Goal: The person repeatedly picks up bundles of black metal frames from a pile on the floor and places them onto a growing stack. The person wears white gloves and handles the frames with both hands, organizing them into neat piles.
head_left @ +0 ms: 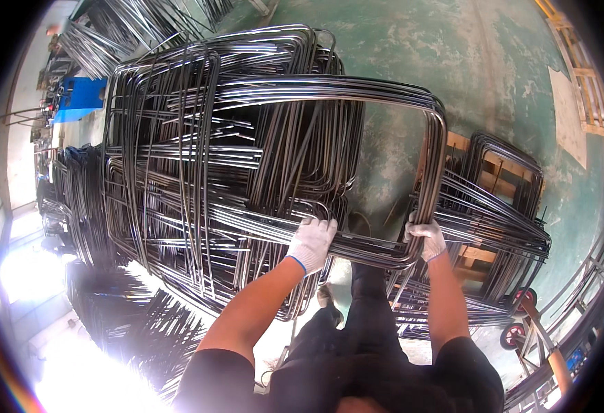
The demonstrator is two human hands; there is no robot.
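Note:
A bundle of U-bent metal tubes [384,89] reaches from the big tube pile [178,138] toward the right, its rounded end in front of me. My left hand [313,242], in a white knit glove with a blue cuff edge, is closed over the near legs of the bundle. At the near right corner, my right hand [426,236], gloved the same way, has its fingers wrapped round the tubes. The far left ends of the bundle are lost among the other tubes of the pile.
Right of me, more bent tubes [501,220] lie on a wooden pallet [477,255]. A cart with red wheels [513,336] stands at the lower right. Straight rods [136,310] are heaped at the lower left. A blue panel [80,98] is at the far left, beyond green floor [412,41].

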